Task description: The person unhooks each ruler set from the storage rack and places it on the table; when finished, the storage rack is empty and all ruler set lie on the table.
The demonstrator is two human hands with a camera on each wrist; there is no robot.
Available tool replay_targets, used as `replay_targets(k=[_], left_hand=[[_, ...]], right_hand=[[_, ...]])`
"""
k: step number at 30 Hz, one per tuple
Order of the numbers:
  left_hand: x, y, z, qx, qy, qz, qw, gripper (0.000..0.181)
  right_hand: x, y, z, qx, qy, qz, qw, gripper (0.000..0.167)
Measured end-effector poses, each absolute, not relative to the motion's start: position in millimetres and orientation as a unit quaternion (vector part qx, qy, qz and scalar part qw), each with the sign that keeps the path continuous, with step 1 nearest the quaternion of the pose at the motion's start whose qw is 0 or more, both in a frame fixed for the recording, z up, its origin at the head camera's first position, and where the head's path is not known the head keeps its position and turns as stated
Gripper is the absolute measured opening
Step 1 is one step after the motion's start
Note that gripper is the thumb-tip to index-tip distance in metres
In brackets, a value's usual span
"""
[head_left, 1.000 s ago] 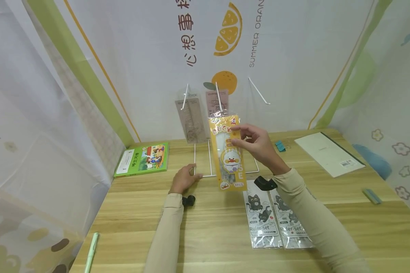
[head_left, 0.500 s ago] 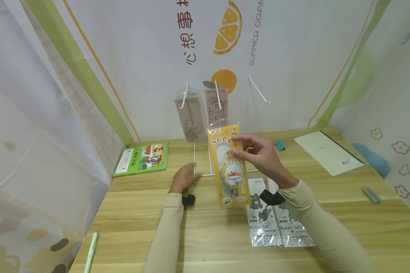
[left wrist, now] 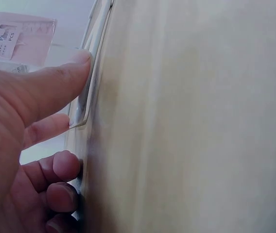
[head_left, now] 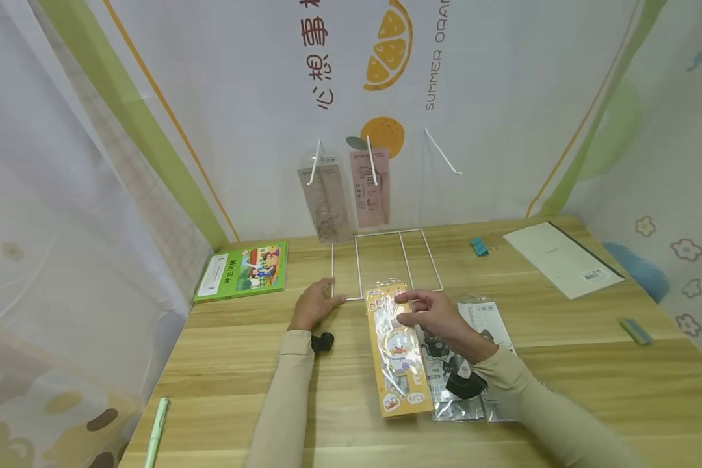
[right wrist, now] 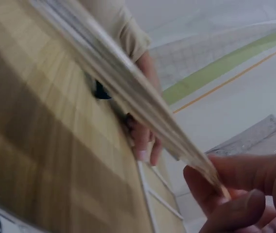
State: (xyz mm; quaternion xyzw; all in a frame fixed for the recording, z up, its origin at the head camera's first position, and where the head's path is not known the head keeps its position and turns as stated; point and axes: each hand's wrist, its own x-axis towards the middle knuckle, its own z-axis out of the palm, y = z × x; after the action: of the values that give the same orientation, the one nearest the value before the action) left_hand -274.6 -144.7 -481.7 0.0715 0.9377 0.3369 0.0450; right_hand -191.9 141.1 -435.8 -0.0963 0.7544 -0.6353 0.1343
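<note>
I have two packets (head_left: 327, 205) hung on hooks (head_left: 443, 152); my right hand (head_left: 439, 318) pinches the yellow packet (head_left: 399, 383), my left hand (head_left: 314, 305) the wire frame (head_left: 406, 260); two ruler packs (head_left: 494, 318) lie unhung.

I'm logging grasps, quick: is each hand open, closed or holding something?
Left hand: closed, pinching the near-left corner of the white wire rack.
Right hand: closed, pinching the yellow rectangular plastic-wrapped duck packet by its edge.

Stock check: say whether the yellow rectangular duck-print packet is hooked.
Off: the right hand pinches the packet, clear of the white wire hooks.
</note>
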Motion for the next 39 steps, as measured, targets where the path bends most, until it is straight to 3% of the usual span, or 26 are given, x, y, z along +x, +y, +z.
replay_targets(k=[11, 26, 34, 39], left_hand=[[-276, -145, -483, 0.066, 0.939, 0.334, 0.044, 0.063], [-276, -145, -480, 0.067, 0.942, 0.326, 0.037, 0.062], [-275, -145, -481, 0.065, 0.938, 0.337, 0.04, 0.062], [-275, -145, -479, 0.062, 0.938, 0.337, 0.043, 0.062]], right_hand=[[-198, 138, -460, -0.052, 0.786, -0.595, 0.163, 0.039], [-199, 135, -467, -0.099, 0.899, -0.418, 0.082, 0.033], [-203, 140, -469, -0.122, 0.887, -0.437, 0.082, 0.029], [-225, 142, -460, -0.105, 0.87, -0.475, 0.078, 0.027]])
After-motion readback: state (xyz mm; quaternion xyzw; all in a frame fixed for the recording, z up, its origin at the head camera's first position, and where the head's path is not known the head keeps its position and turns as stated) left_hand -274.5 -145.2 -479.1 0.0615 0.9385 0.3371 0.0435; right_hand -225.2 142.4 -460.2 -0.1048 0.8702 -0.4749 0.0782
